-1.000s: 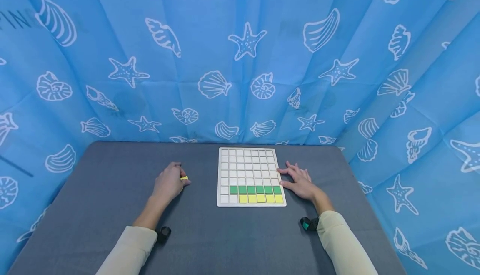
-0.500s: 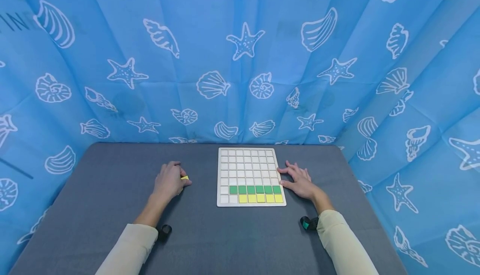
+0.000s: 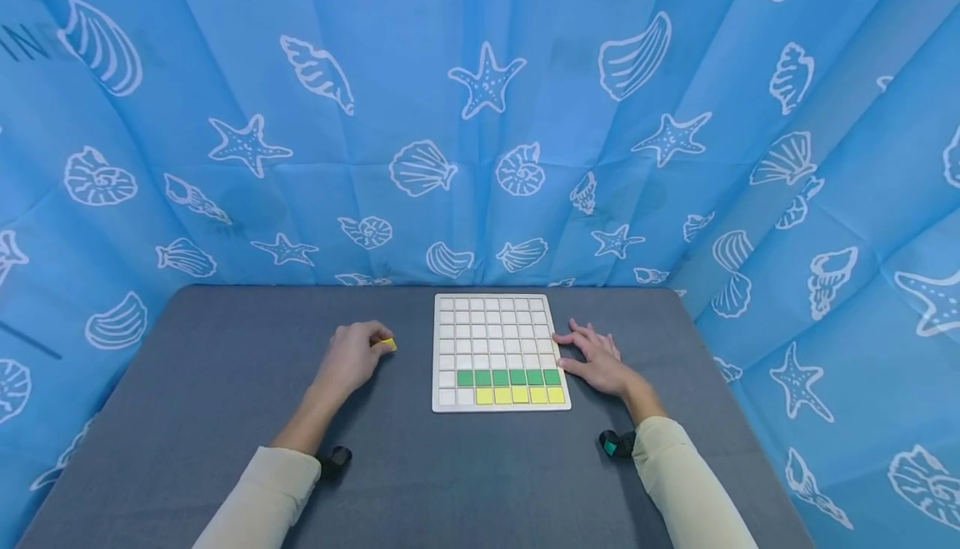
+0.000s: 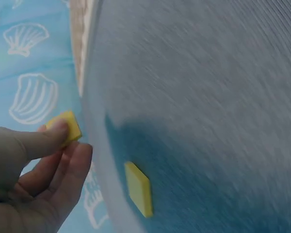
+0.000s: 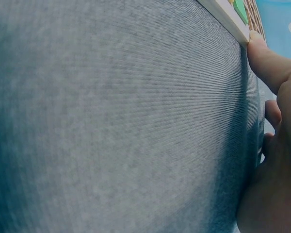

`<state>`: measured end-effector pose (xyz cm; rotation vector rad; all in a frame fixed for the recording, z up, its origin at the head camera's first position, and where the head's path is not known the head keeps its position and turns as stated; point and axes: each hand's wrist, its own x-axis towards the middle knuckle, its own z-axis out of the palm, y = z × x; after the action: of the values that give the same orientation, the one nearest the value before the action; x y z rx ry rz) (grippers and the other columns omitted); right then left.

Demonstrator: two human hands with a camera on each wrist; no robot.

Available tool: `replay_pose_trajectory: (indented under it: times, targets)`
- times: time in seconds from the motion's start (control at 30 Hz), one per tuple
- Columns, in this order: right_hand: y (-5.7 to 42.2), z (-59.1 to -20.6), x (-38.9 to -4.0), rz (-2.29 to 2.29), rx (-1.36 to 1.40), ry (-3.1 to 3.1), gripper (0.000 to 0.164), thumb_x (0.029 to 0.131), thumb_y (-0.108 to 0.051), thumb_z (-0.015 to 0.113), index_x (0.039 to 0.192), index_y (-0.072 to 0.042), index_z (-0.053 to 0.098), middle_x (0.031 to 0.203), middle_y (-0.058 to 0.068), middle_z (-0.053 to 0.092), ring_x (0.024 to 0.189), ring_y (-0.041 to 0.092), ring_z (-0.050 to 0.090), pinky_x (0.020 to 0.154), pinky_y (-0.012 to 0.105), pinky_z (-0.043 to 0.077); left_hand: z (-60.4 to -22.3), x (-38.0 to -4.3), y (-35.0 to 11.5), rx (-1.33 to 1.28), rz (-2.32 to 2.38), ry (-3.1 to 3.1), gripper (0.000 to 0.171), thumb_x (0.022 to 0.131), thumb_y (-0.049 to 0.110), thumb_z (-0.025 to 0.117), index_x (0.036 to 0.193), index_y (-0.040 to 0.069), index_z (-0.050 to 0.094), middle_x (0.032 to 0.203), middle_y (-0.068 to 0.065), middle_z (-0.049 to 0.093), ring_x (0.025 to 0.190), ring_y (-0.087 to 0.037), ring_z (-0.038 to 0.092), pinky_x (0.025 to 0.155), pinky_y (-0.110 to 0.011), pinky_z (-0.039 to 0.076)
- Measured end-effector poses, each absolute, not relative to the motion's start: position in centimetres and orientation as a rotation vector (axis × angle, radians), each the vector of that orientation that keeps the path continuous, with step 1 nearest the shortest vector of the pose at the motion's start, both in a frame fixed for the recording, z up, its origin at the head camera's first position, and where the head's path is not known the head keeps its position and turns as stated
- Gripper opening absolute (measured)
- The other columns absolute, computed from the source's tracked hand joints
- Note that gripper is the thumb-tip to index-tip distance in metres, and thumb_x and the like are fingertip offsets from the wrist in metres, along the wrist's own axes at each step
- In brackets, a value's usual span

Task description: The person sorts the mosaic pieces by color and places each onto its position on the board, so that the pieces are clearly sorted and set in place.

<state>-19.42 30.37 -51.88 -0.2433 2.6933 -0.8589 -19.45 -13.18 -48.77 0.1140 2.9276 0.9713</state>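
Note:
My left hand (image 3: 352,355) pinches a square yellow tile (image 4: 70,127) between thumb and fingers, left of the white grid board (image 3: 501,408). A second yellow tile (image 4: 139,189) lies on the grey cloth in the left wrist view; in the head view the hand hides it. On the board, a row of green tiles (image 3: 500,377) sits above a nearest row of yellow tiles (image 3: 520,395); both rows leave white cells at their left ends. My right hand (image 3: 600,364) rests beside the board with spread fingers, its thumb (image 5: 262,56) and a fingertip touching the right edge.
A grey cloth-covered table (image 3: 465,482) carries the board. Behind it and at both sides hangs a blue curtain (image 3: 487,191) printed with shells and starfish. A black strap (image 3: 335,461) is on the left wrist, another strap (image 3: 617,445) on the right.
The left hand has shifted slightly right toward the board, carrying the yellow tile, which now shows more at its fingertips. The right hand keeps its place at the board's edge.

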Motion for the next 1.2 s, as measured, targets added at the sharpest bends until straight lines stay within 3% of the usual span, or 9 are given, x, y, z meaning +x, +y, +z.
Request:
replay_pose_trajectory:
  times: [0.17,0.57,0.73,1.2]
  targets:
    - [30.4,-52.0,-19.3,-0.854,-0.243,2.691,0.054,0.102,-0.042,0.06,0.15,-0.021,0.05,0.17,0.021,0.015,0.156,0.052,-0.003,0.12,0.071,-0.008,-48.2,-18.9,-12.1,0.144,1.056,2.899,0.021,0.099,0.012,0.066,0.117,0.013,0.077,0.116,-0.009,0.076,0.11,-0.028,0.069,0.093,-0.049,0.056]
    - [30.3,-52.0,-19.1,-0.862,-0.249,2.693,0.052,0.102,-0.04,0.06,0.15,-0.02,0.05,0.17,0.022,0.015,0.156,0.053,-0.003,0.119,0.072,-0.009,-48.4,-18.1,-9.8,0.087,1.192,2.848,0.006,0.094,0.018,0.075,0.096,0.022,0.079,0.096,0.003,0.077,0.086,-0.014,0.067,0.076,-0.036,0.054]
    - [30.4,-52.0,-19.1,-0.852,-0.238,2.693,0.052,0.102,-0.039,0.06,0.15,-0.021,0.05,0.171,0.02,0.014,0.156,0.051,-0.003,0.12,0.071,-0.009,-48.4,-17.8,-8.7,0.067,1.178,2.847,0.004,0.092,0.025,0.077,0.094,0.025,0.08,0.092,0.005,0.077,0.078,-0.011,0.064,0.068,-0.031,0.05]
    - [30.3,-51.8,-19.4,-0.843,-0.243,2.704,0.053,0.102,-0.042,0.06,0.149,-0.021,0.051,0.17,0.022,0.015,0.156,0.053,-0.002,0.119,0.072,-0.008,-49.2,-17.0,-6.1,0.138,1.245,2.781,0.004,0.088,0.028,0.081,0.091,0.027,0.078,0.088,0.01,0.074,0.078,-0.011,0.059,0.066,-0.03,0.045]
